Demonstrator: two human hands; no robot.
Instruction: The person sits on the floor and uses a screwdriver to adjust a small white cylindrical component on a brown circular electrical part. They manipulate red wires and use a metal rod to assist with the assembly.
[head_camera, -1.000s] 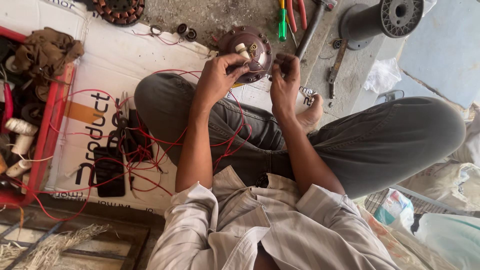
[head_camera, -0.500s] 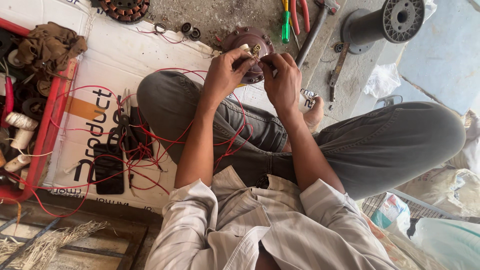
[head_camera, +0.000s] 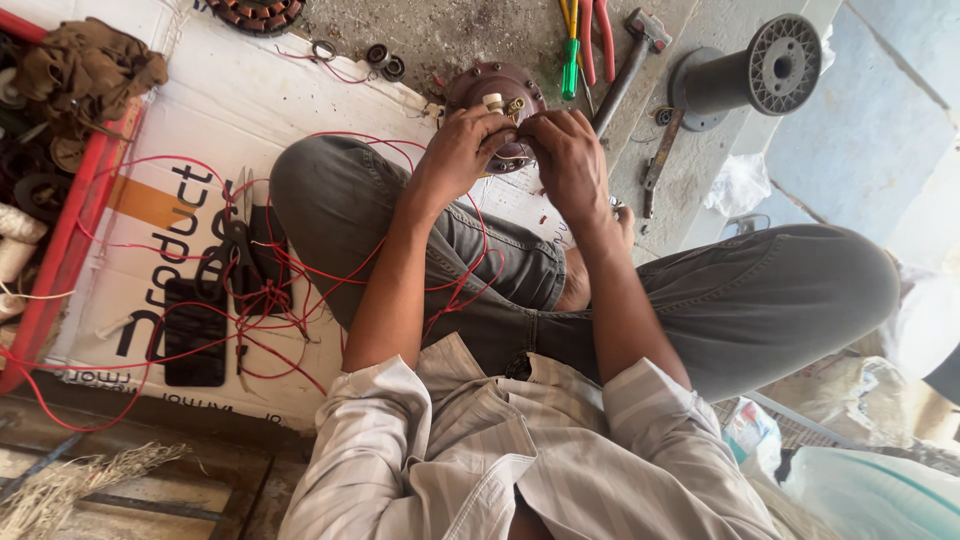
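While cross-legged, left hand, right hand, both grips closed on round motor housing

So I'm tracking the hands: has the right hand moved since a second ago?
Yes. The right hand moved left, closing on the left hand over the round motor housing.

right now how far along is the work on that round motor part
Done: red wires are already run out across the lap and cardboard. In hand: the left hand and right hand both grip the brown motor part, fingers at its top. Left: wire ends lie loose, and the hammer and screwdriver lie unused.
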